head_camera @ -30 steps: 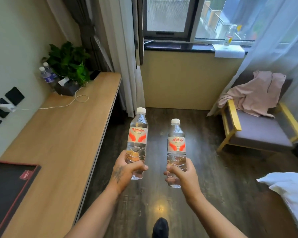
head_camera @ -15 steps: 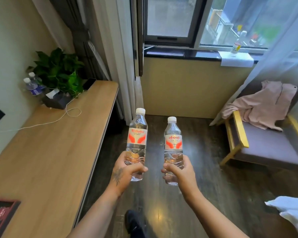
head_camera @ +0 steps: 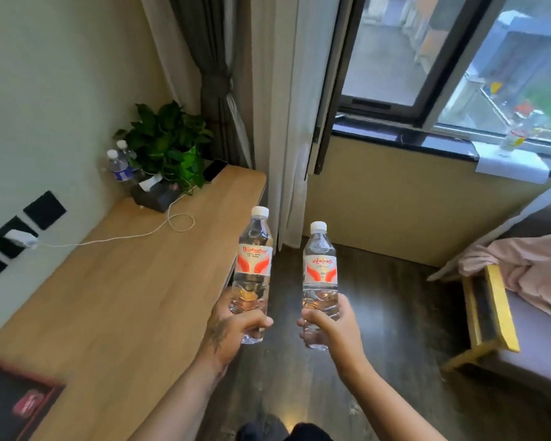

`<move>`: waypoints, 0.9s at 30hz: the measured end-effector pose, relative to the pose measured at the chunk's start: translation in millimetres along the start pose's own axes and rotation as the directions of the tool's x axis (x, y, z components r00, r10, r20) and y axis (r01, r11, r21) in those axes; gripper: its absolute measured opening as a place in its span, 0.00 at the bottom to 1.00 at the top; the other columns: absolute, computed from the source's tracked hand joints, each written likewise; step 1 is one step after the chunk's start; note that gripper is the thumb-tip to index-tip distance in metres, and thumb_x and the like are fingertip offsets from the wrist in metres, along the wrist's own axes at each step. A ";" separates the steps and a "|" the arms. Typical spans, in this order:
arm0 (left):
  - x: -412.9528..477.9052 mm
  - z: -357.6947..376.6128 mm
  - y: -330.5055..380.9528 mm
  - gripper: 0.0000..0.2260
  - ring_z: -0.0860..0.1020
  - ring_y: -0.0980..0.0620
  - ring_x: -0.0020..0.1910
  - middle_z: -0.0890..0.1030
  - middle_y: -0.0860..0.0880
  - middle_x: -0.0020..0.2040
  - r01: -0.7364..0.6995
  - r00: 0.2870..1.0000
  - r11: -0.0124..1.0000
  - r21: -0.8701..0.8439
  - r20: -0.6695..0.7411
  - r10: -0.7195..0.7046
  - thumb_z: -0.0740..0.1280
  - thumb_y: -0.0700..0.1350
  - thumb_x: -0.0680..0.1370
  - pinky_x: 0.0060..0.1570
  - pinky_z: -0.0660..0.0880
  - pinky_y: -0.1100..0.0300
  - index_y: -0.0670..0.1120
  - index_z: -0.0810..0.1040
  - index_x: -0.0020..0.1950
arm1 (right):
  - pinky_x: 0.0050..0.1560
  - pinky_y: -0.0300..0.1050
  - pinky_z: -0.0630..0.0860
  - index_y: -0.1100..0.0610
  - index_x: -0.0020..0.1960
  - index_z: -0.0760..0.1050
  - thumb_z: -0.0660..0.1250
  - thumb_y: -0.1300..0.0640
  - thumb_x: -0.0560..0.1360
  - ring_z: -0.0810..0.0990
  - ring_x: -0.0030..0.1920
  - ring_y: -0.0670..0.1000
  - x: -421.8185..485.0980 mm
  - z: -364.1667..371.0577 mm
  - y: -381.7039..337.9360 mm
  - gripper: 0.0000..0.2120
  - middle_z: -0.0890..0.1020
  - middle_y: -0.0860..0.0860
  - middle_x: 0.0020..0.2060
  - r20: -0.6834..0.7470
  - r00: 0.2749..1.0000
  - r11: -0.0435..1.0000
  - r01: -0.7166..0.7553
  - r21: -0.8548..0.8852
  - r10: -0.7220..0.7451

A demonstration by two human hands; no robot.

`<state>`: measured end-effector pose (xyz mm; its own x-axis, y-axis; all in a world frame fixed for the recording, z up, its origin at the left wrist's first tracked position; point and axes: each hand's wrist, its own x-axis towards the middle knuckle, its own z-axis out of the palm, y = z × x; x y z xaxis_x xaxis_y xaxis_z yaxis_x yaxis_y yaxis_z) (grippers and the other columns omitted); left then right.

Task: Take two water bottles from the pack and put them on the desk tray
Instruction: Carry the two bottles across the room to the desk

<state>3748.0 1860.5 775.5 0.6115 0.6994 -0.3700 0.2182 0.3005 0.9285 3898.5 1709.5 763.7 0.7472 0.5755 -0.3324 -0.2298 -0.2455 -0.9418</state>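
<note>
I hold two clear water bottles with white caps and red-and-white labels upright in front of me. My left hand (head_camera: 233, 329) grips the lower part of the left bottle (head_camera: 254, 265), which hangs over the right edge of the wooden desk (head_camera: 115, 297). My right hand (head_camera: 331, 329) grips the base of the right bottle (head_camera: 319, 275) above the dark floor. A black tray with a red border (head_camera: 16, 405) lies on the desk at the bottom left, partly cut off by the frame. The pack is not in view.
At the desk's far end stand a potted plant (head_camera: 169, 144), two other bottles (head_camera: 120, 165), a black tissue box (head_camera: 155, 194) and a phone (head_camera: 214, 170). A white charger cable (head_camera: 115, 238) crosses the desk. Curtains (head_camera: 268, 106) hang ahead; a yellow-armed chair (head_camera: 497, 313) stands right.
My view has swung left and up, and I have come closer to the desk's far end. Both bottles stay upright in my hands; the left one now hangs over the desk edge.
</note>
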 end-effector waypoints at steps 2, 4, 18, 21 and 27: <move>1.4 -17.0 0.8 0.28 0.86 0.44 0.53 0.87 0.50 0.49 -0.006 0.998 1.000 -0.029 -0.068 0.004 0.79 0.51 0.61 0.47 0.85 0.56 0.53 0.81 0.61 | 0.54 0.63 0.88 0.52 0.66 0.72 0.78 0.45 0.64 0.88 0.56 0.62 14.2 18.9 -2.2 0.34 0.84 0.59 0.59 0.071 0.997 0.999 0.003 -0.032 -0.001; 0.3 -35.9 0.9 0.28 0.85 0.41 0.54 0.86 0.46 0.51 -0.006 0.988 0.998 -0.068 -0.154 -0.005 0.79 0.48 0.61 0.50 0.86 0.48 0.50 0.82 0.61 | 0.51 0.59 0.89 0.51 0.66 0.72 0.76 0.47 0.67 0.89 0.54 0.59 27.1 41.5 -3.2 0.30 0.84 0.57 0.59 0.153 0.988 0.998 0.011 -0.056 -0.003; -86.7 -121.7 -20.1 0.30 0.88 0.49 0.41 0.89 0.49 0.43 -0.111 0.598 0.947 -0.303 -0.781 -0.180 0.80 0.50 0.56 0.38 0.86 0.55 0.51 0.83 0.57 | 0.41 0.52 0.86 0.52 0.63 0.73 0.79 0.47 0.58 0.87 0.40 0.58 46.3 199.9 -25.8 0.35 0.88 0.54 0.41 0.785 0.604 0.982 0.024 -0.188 0.135; -116.2 -120.4 -29.9 0.32 0.86 0.49 0.39 0.87 0.50 0.39 -0.158 0.480 0.926 -0.343 -0.846 -0.231 0.79 0.51 0.53 0.33 0.83 0.57 0.47 0.83 0.56 | 0.34 0.49 0.83 0.51 0.58 0.75 0.79 0.50 0.58 0.84 0.36 0.57 34.4 223.7 -24.6 0.30 0.86 0.52 0.35 0.857 0.482 0.976 0.018 -0.218 0.182; -166.6 -101.4 -58.3 0.29 0.85 0.46 0.42 0.87 0.47 0.42 -0.252 0.290 0.880 -0.402 -0.899 -0.327 0.79 0.47 0.55 0.40 0.84 0.49 0.43 0.84 0.55 | 0.29 0.48 0.80 0.56 0.59 0.76 0.80 0.52 0.59 0.84 0.33 0.58 2.7 256.4 -8.7 0.31 0.87 0.59 0.36 0.913 0.307 0.948 0.079 -0.307 0.270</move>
<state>3556.3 1792.2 779.9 -0.5781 0.6878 -0.4391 -0.2677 0.3484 0.8983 3742.6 1913.2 758.0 -0.4021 0.8224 -0.4025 0.0326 -0.4264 -0.9039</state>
